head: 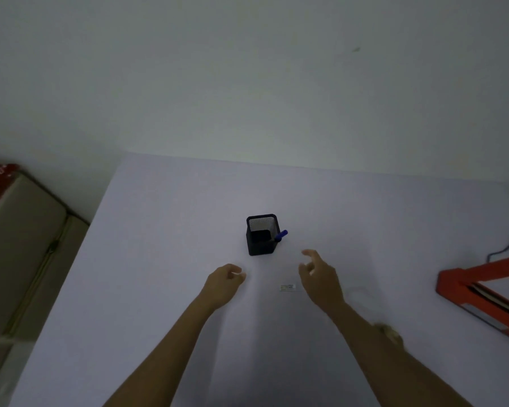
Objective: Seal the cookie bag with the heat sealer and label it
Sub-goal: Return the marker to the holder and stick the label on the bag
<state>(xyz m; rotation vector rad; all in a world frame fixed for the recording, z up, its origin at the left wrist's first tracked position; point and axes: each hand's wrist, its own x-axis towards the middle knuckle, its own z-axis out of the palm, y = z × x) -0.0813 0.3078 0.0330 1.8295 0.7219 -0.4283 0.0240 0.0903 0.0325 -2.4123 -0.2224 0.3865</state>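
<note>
Head view: white table (159,259), mesh holder (260,235) with blue pen (281,235) mid-table.
Hands: left hand (224,282) loosely curled, holding nothing; right hand (319,277) spread, empty, above table.
Label: small strip (287,287) flat between hands.
Bag: faint clear outline under right hand, cookies at right forearm, hard to confirm.
Sealer: red (482,292), cut off at right edge.
Step advice: label to be pinched by its edge, pen taken next.

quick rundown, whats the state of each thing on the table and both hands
left hand: loosely curled, empty, over the table
right hand: fingers spread, empty, near the pen holder
pen holder: upright on the table, untouched
blue pen: standing tilted in the holder, leaning over its right rim
small label: lying flat between the hands, untouched
red heat sealer: at the right edge, arm raised open, partly out of view
</note>
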